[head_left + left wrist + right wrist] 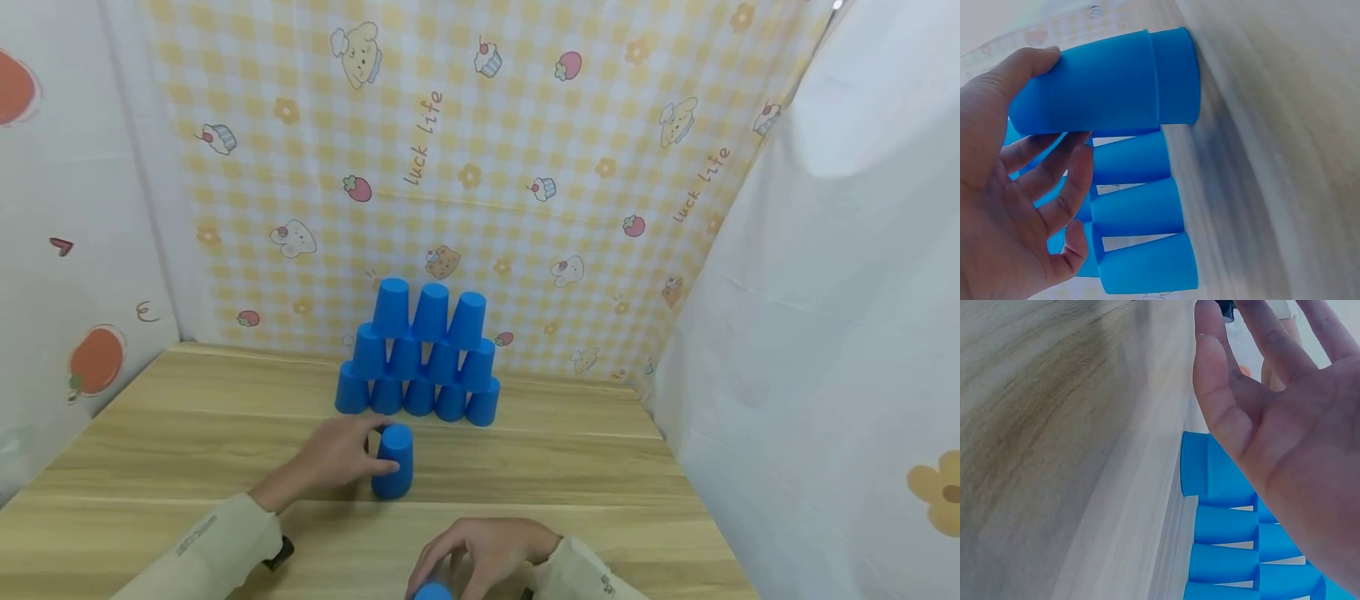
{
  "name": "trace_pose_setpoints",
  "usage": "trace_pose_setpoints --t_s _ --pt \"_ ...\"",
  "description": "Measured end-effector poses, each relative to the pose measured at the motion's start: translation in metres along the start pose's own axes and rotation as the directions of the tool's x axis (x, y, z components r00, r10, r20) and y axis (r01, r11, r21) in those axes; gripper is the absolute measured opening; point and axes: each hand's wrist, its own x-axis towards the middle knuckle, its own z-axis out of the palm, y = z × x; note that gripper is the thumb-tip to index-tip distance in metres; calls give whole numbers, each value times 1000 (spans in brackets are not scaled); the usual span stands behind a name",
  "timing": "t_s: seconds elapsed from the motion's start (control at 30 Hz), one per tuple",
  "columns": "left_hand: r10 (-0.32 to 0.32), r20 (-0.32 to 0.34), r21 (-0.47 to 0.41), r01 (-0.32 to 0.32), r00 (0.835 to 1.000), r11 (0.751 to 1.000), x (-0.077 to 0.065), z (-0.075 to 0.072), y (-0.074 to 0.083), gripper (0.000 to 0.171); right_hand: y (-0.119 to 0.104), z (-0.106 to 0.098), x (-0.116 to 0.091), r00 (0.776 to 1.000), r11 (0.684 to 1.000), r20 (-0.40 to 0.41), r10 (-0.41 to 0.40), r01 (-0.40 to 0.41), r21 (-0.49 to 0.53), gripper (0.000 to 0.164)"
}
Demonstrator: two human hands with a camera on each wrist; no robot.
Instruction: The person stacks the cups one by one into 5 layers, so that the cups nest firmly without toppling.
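My left hand [345,450] grips two nested, upside-down blue cups [1094,84], thumb on the near side and fingers behind. In the left wrist view, the lower cup's rim shows below the outer one. Whether they touch the tabletop, I cannot tell. Just behind stands a pyramid of upside-down blue cups [405,358], three across its top row. At the bottom edge of the head view, my right hand [487,554] reaches down with fingers and thumb either side of another blue cup [432,592]. That cup is mostly cut off, and the right wrist view misses it.
The wood-grain table [570,467] carries everything. A yellow checked curtain [495,125] hangs right behind the pyramid. White sheets close off the sides, a left one [60,183] and a right one [810,292].
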Motion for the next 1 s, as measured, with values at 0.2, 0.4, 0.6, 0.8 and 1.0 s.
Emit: trace_pose_setpoints --t_s 0.2,0.4,0.6,0.8,1.0 --pt "8 -25 -44 -9 1000 999 5 -8 6 52 -2 -2 -4 998 1000 -46 31 -31 -2 58" --pt "-9 -49 -61 6 999 998 7 -17 12 52 -9 -7 -10 984 997 -170 47 -57 -55 43" --pt "8 -107 -47 -13 994 999 10 -23 15 56 -13 -13 -16 943 988 -327 54 -98 -121 45" --pt "18 -141 -53 -25 990 998 16 -27 15 60 -15 -19 -18 830 968 -552 82 -199 -156 45" --pt "22 -149 -78 -34 989 996 20 -33 17 63 -19 -26 -18 684 961 -725 73 -242 -131 41"
